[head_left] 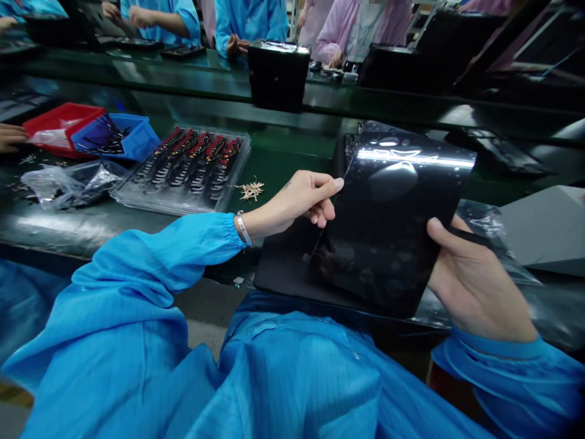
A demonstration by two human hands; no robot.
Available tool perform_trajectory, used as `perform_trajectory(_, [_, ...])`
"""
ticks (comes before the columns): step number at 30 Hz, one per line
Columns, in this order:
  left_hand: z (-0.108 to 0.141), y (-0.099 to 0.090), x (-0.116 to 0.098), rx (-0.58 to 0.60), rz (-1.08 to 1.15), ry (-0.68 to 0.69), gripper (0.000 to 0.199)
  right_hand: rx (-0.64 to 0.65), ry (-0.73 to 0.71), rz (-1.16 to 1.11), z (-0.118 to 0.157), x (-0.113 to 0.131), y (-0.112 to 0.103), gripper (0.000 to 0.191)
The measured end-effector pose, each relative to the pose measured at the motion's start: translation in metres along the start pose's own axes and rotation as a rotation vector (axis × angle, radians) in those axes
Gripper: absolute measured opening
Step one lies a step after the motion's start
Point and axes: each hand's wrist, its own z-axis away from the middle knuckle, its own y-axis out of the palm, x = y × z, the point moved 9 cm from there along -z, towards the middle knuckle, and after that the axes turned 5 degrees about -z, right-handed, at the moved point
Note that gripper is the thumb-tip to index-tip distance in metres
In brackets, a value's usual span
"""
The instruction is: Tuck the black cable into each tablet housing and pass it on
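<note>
A glossy black panel (393, 225) stands tilted in front of me, its surface marked with bubble-like spots and bright reflections. My right hand (475, 280) grips it by the right edge, thumb on the front face and fingers behind. At its upper left edge, my left hand (311, 198) has thumb and forefinger pinched together on the rim; whether they hold the panel itself or a film over it is hard to tell. Below and behind the panel lies a flat matte black piece (287, 262) at the bench edge, partly hidden.
Left on the bench (283, 143) are a clear tray (183, 167) of small black and red parts, a blue bin (119, 137), a red bin (64, 125) and plastic bags (68, 183). Thin tan strips (251, 190) lie beside the tray. A white box (548, 228) sits right. Co-workers are opposite.
</note>
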Motion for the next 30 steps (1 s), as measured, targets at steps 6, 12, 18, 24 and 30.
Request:
perform_trajectory(6, [0.0, 0.001, -0.002, 0.007, 0.005, 0.005, 0.048, -0.031, 0.05, -0.044, 0.003, -0.002, -0.002, 0.01])
perform_trajectory(12, [-0.001, 0.002, -0.002, 0.018, -0.016, 0.012, 0.051, -0.017, 0.019, -0.027, 0.006, 0.001, 0.001, 0.015])
perform_trajectory(18, [-0.004, 0.003, -0.003, 0.056, -0.013, 0.066, 0.052, -0.093, 0.036, -0.113, 0.012, 0.002, -0.004, 0.022])
perform_trajectory(24, [-0.004, 0.005, -0.006, 0.074, -0.03, 0.053, 0.052, -0.103, 0.047, -0.129, 0.021, 0.005, -0.003, 0.02])
perform_trajectory(30, [-0.007, 0.006, -0.006, 0.076, -0.049, 0.063, 0.051, -0.114, 0.02, -0.126, 0.023, 0.007, -0.004, 0.029])
